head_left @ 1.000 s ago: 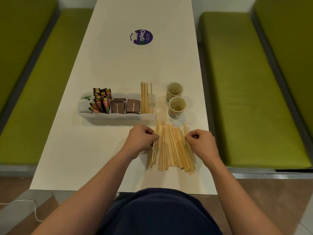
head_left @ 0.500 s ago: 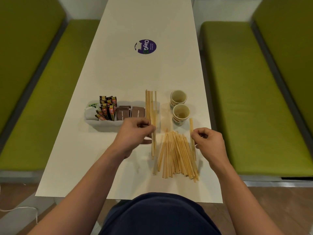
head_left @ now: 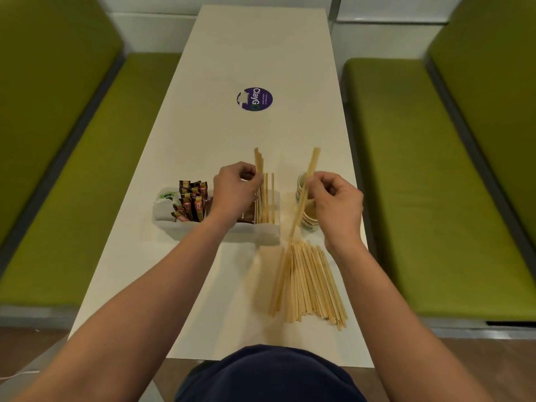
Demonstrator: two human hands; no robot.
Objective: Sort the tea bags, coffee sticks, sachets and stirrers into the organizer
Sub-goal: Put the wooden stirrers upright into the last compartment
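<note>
A white organizer stands on the table with coffee sticks, brown sachets and upright wooden stirrers in its compartments. My left hand pinches a few stirrers over the organizer's right compartment. My right hand pinches one stirrer, tilted, above the paper cups. A fan of several loose stirrers lies on the table near me.
Two paper cups stand right of the organizer, partly hidden by my right hand. A purple round sticker lies farther up the white table. Green benches flank both sides.
Both hands lifted from the loose pile, each with stirrers. My left hand moved up over the organizer's right compartment; my right hand rose over the cups.
</note>
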